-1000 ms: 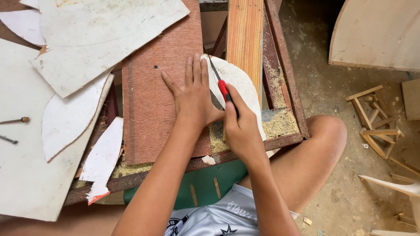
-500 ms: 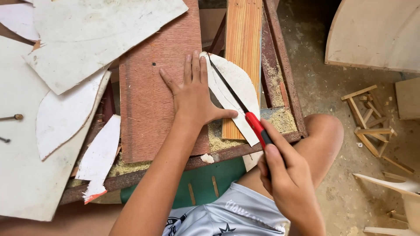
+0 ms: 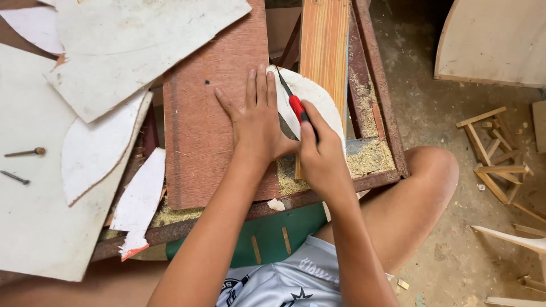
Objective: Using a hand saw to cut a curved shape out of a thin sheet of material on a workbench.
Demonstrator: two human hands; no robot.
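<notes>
The right hand (image 3: 318, 150), clenching the red-handled knife (image 3: 296, 108), is returning up the white curved piece (image 3: 315, 96); the left hand (image 3: 259, 125) is pressing flat, fingers spread, beside the blade.

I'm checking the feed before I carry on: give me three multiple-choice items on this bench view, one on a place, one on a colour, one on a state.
1. Where does the left hand lie?
A. flat on the reddish board
B. on the floor
C. on the knee

2. What colour is the handle of the knife?
A. blue
B. red
C. yellow

3. How is the right hand?
A. open and empty
B. closed on the knife
C. out of view

Answers: 1 A, palm and fingers spread on the board; 2 B, red shows above the fingers; 3 B, fingers wrap the handle, blade on the curved white piece.
</notes>
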